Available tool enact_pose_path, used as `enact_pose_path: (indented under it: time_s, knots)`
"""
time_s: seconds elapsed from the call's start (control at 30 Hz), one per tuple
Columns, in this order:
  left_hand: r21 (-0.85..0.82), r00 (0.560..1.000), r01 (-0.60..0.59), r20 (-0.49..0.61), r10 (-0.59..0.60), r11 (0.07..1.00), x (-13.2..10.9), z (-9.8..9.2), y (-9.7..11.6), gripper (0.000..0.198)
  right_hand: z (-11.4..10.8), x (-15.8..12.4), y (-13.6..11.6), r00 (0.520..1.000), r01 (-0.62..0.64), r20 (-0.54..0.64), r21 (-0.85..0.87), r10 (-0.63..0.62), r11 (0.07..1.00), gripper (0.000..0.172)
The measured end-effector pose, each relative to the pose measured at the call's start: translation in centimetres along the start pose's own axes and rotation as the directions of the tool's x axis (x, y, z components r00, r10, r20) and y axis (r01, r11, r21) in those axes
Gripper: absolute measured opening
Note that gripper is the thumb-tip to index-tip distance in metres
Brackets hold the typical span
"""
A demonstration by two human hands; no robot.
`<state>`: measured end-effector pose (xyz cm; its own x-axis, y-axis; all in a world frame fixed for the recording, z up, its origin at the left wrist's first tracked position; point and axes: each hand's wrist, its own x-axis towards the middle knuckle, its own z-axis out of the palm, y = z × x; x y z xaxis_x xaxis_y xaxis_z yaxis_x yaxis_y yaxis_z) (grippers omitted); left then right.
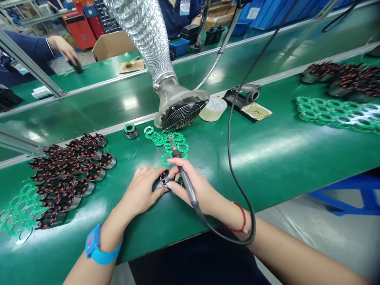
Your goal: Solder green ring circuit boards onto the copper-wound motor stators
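Observation:
My left hand point(141, 188) curls around a small motor stator point(163, 179) with copper windings on the green bench top. My right hand point(197, 183) is closed on a soldering iron point(187, 183), whose tip points away from me. Its thumb and fingertips also reach the stator's right side, where a bit of a green ring-shaped circuit board point(178, 181) shows between them. Just beyond my hands lie loose green ring boards point(162, 138) in a pile. A stator with a green ring on top point(130, 130) stands to their left.
Rows of stators point(73, 170) and ring boards point(22, 208) cover the left. A fume extractor hood point(184, 113) hangs ahead, near a tape roll point(213, 109) and iron stand point(245, 101). The iron's cable point(230, 146) loops right. More boards point(335, 114) lie far right; co-workers sit opposite.

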<state>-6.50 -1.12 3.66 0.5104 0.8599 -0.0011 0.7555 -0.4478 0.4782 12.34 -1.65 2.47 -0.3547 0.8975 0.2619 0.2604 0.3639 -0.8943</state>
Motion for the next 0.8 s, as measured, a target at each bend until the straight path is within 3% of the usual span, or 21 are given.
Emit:
enact_pose_path:
  time_s: [0.1,0.17,0.3,0.4,0.47,0.53,0.67,0.8]
  knots:
    - [-0.037,0.996,-0.066,0.065,0.068,0.997,-0.3,-0.8,-0.2,0.033,-0.4,-1.0,-0.1,0.998,-0.007,-0.056,-0.279,-0.009,0.960,0.049]
    - [-0.051,0.994,-0.075,0.076,0.079,0.996,-0.3,-0.9,-0.2,0.027,-1.0,-1.6,0.0,0.998,-0.060,-0.020,-0.363,0.056,0.930,0.049]
    - [-0.043,0.994,-0.082,0.069,0.085,0.996,-0.3,-0.9,0.0,0.023,-2.7,-1.9,0.1,0.963,-0.184,0.119,-0.364,0.242,0.913,0.046]
    - [-0.173,0.986,-0.097,0.117,0.118,0.980,-0.4,-1.3,0.2,0.025,-3.5,-1.5,0.2,0.966,-0.211,0.080,-0.304,0.246,0.929,0.050]
    - [-0.312,0.979,-0.074,0.159,0.128,0.947,-0.4,-1.5,0.1,0.026,-3.5,-1.0,0.3,0.981,-0.171,0.039,-0.272,0.188,0.947,0.051]
    - [-0.382,0.989,-0.026,0.124,0.079,0.924,-0.3,-1.4,-0.1,0.024,-3.1,-0.5,0.3,0.995,-0.084,0.034,-0.286,0.098,0.955,0.051]
    - [-0.240,0.999,-0.023,-0.046,0.012,0.971,0.2,0.2,-0.4,0.039,-1.8,0.3,-0.5,0.990,0.123,0.119,-0.474,-0.076,0.872,0.044]
    - [-0.148,0.999,-0.034,-0.046,0.027,0.988,0.6,1.8,-0.2,0.032,-1.2,0.5,-1.5,0.962,0.266,0.218,-0.620,-0.164,0.738,0.035]
